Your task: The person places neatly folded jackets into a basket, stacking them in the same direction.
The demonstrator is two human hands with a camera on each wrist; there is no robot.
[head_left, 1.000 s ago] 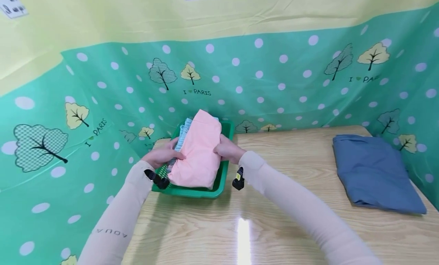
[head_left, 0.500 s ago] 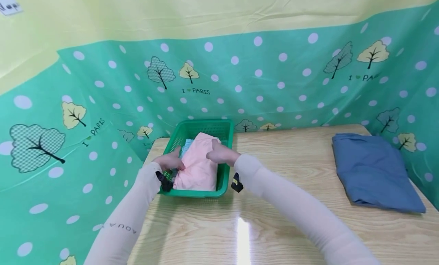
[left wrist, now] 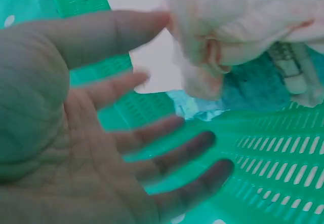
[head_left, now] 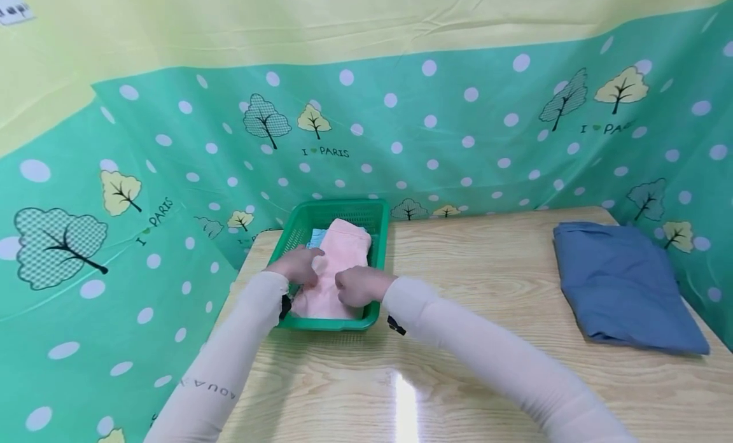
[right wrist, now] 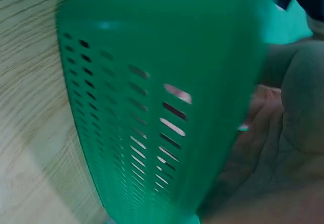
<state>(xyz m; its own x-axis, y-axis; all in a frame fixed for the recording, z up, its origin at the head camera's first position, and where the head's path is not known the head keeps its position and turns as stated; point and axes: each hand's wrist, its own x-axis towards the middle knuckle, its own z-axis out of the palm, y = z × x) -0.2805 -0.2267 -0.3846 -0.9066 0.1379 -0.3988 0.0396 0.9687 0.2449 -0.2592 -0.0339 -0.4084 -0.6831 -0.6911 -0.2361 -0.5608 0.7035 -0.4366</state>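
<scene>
Treat folded pink garment [head_left: 345, 239], lying inside green plastic basket [head_left: 329, 324], as probably light, soft and limp; grasp along both long edges, supporting folds beneath; note left hand [head_left: 296, 265] with fingers spread apart; cannot tell grip of right hand [head_left: 359, 285]

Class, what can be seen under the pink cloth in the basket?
Light-blue cloth peeks out from under the pink cloth; the left wrist view also shows a pale dark-marked patch. Whatever else lies beneath is covered.
</scene>
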